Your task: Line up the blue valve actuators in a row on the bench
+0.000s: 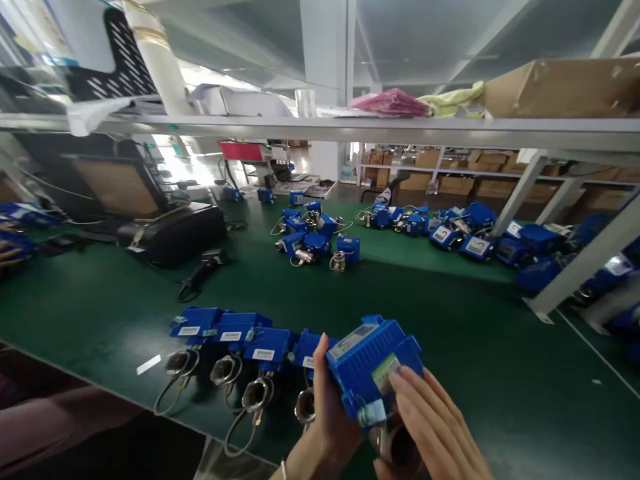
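A blue meter (373, 363) with ribbed sides, a grey face plate and a metal pipe fitting is held up tilted over the bench's front edge. My left hand (330, 417) grips it from the left, thumb along its side. The fingers of my right hand (435, 420) press flat on a green-and-white label (386, 373) on its side, while the thumb is low by the fitting. A pale blue tag (371, 413) hangs at its corner. Left of my hands stands a row of similar meters (270, 345) with white barcode stickers, metal pipe openings and looped cables.
A white strip (149, 364) lies on the green bench (240, 273). Behind are a handheld scanner (203, 272), a black case (175, 233) and clusters of blue meters (310, 237). A shelf (280, 124) crosses above; its slanted support (585, 257) stands right. Someone's sleeve (60, 427) shows lower left.
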